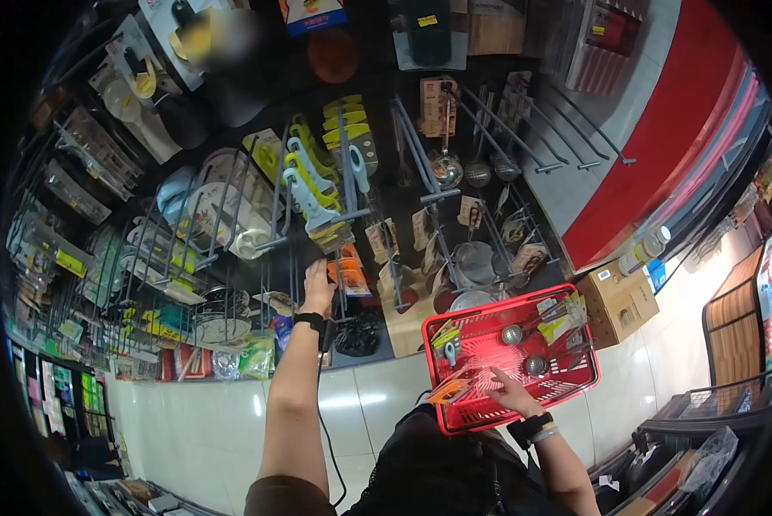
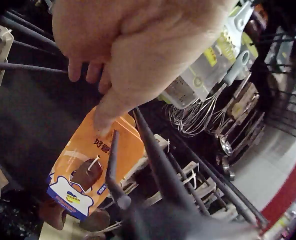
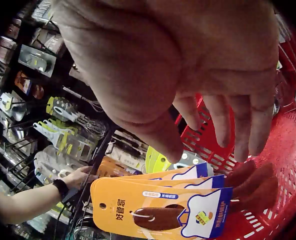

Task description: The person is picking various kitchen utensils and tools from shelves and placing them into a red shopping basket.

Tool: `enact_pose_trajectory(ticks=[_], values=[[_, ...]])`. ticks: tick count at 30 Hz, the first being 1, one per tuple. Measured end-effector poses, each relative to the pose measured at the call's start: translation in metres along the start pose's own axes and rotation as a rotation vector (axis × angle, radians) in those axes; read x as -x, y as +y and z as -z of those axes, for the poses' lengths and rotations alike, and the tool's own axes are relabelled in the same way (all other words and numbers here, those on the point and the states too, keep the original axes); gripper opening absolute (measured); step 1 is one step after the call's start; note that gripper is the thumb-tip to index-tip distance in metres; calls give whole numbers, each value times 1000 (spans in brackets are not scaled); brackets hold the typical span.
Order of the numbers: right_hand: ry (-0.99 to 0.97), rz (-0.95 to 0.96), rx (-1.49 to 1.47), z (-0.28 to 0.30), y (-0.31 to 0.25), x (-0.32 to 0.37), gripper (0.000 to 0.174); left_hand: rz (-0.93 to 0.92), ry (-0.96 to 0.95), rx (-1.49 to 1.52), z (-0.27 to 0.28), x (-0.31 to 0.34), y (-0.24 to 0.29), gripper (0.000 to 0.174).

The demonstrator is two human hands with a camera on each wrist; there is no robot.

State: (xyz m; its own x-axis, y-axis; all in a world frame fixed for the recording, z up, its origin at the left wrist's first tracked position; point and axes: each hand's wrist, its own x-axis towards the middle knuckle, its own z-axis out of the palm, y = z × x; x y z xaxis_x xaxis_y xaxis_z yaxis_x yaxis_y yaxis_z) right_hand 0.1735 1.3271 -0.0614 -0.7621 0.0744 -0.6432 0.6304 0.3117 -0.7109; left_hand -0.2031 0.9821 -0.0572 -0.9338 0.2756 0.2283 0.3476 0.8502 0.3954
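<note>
My left hand (image 1: 319,291) reaches in among the rack's hooks, beside hanging orange carded packs (image 1: 349,273). In the left wrist view, its thumb lies at the upper edge of an orange pack (image 2: 90,155) with a brown-handled item, while the other fingers extend past the card. The right hand (image 1: 512,394) hovers over a red shopping basket (image 1: 430,365), fingers spread loosely and holding nothing. Below it in the right wrist view, several similar orange packs (image 3: 158,207) lean together at the basket's side. Metal skimmers (image 1: 512,334) and green-carded utensils (image 1: 566,322) also lie in the basket.
Metal hooks (image 1: 489,129) jut from the dark rack around my left hand. Green-and-white handled tools (image 1: 308,193) hang just above it. A cardboard box (image 1: 622,305) stands right of the basket, and a wire shelf with goods (image 1: 222,331) extends to the left.
</note>
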Motion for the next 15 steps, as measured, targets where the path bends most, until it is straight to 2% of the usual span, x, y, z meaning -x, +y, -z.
enact_pose_trajectory(ticks=[1, 3, 4, 6, 7, 9, 12, 15], values=[[110, 157, 63, -3, 13, 2, 63, 7, -25, -69, -4, -8, -2, 55], [118, 104, 47, -6, 31, 7, 60, 14, -76, -131, -6, -16, -1, 55], [114, 62, 35, -7, 35, 10, 56, 58, -174, -156, -2, -20, 4, 44], [140, -24, 18, -13, 44, 17, 56, -39, -167, -144, -2, -23, -1, 28], [137, -19, 28, -16, 48, 18, 55, -46, -172, -142, -5, -23, -4, 28], [151, 0, 37, -23, 51, 22, 52, -1, -150, 151, -7, -19, -9, 15], [139, -14, -17, -32, 56, 21, 49, -49, -103, 225, -3, -12, -10, 7], [175, -39, -2, -35, 31, 31, 46, -48, -101, 246, 10, 6, 0, 8]])
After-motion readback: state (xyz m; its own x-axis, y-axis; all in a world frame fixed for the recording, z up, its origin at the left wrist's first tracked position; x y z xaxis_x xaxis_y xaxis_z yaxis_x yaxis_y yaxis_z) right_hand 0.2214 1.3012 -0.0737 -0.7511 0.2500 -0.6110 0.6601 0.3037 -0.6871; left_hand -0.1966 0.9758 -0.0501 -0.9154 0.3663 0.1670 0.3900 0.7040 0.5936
